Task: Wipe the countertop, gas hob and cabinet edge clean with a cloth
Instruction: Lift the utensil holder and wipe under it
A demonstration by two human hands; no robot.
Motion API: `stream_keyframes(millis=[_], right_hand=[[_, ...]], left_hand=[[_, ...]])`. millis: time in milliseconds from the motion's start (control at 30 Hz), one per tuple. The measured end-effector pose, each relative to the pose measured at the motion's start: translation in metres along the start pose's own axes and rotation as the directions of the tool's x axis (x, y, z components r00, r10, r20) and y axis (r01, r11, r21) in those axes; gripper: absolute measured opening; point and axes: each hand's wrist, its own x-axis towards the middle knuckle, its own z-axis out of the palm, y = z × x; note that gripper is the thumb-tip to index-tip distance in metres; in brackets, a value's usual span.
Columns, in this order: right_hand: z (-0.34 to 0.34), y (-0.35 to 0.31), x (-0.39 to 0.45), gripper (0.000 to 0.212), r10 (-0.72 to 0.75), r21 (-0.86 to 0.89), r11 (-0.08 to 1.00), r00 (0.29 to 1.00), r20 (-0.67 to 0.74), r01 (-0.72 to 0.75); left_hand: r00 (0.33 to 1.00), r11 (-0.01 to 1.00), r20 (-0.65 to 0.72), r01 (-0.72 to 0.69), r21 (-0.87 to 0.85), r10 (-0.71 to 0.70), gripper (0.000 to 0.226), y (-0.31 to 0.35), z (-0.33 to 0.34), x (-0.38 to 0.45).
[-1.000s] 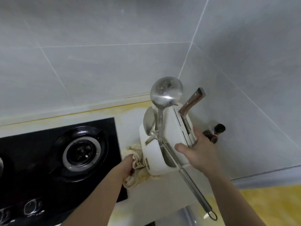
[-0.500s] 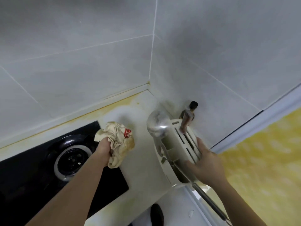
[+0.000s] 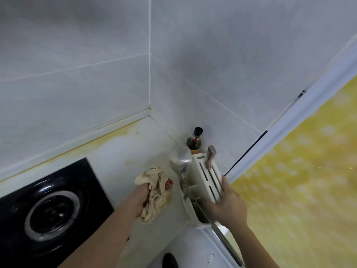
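Fingers [image 3: 212,206] of the right hand [image 3: 228,206] clamped one utensil rack [image 3: 204,182]; left hand [image 3: 138,200] gripped one cloth [image 3: 158,192] on the counter [image 3: 119,155]. One bottle [image 3: 195,141], one ladle [image 3: 180,159] observed.

We see the gas hob [image 3: 44,209] set into the counter [image 3: 119,151] at the left, with the walls meeting in a corner behind. To the right of the hob, on the counter, the cloth [image 3: 157,192] lies under the left hand [image 3: 140,201]. Just right of the cloth is the utensil rack [image 3: 201,182], tilted and held by the right hand [image 3: 229,206] at the counter's right edge. A ladle [image 3: 180,161] and a knife [image 3: 210,157] sit in the rack. Behind the rack, against the right wall, stands a bottle [image 3: 195,141].
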Motion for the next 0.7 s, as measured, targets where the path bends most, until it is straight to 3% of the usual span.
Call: stream_keyframes(millis=[233,433,700], right_hand=[[0.009,0.005,0.016,0.096,0.083,0.035,0.996,0.996,-0.033,-0.082],[0.012,0.002,0.031,0.097,0.102,0.057,0.993,0.994,-0.031,-0.100],[0.017,-0.010,0.050,0.095,0.081,0.091,0.993,0.996,-0.039,-0.077]], left_hand=[[0.999,0.999,0.019,0.044,0.000,-0.044,0.069,0.005,0.021,0.011],[1.000,1.000,0.027,0.016,0.019,-0.016,0.058,0.011,0.010,0.022],[0.998,0.999,-0.060,0.019,-0.041,-0.022,0.062,0.015,-0.019,0.030]])
